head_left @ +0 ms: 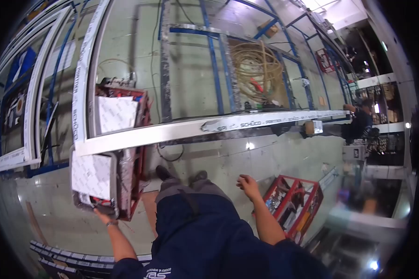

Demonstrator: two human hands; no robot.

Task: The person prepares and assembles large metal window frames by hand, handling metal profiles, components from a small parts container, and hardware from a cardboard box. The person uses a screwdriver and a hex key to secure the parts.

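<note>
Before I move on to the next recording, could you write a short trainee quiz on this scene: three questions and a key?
1. True or false: the right hand holds nothing.
2. Fill in the missing word: the printed film on the long white frame bar reads "____ PARTNER".
3. Which of these is nearest the left hand?
A) the coiled hose
B) the grey-rimmed tray
C) the open red tool carrier

Key: 1 true; 2 SCHÜCO; 3 B.
</note>
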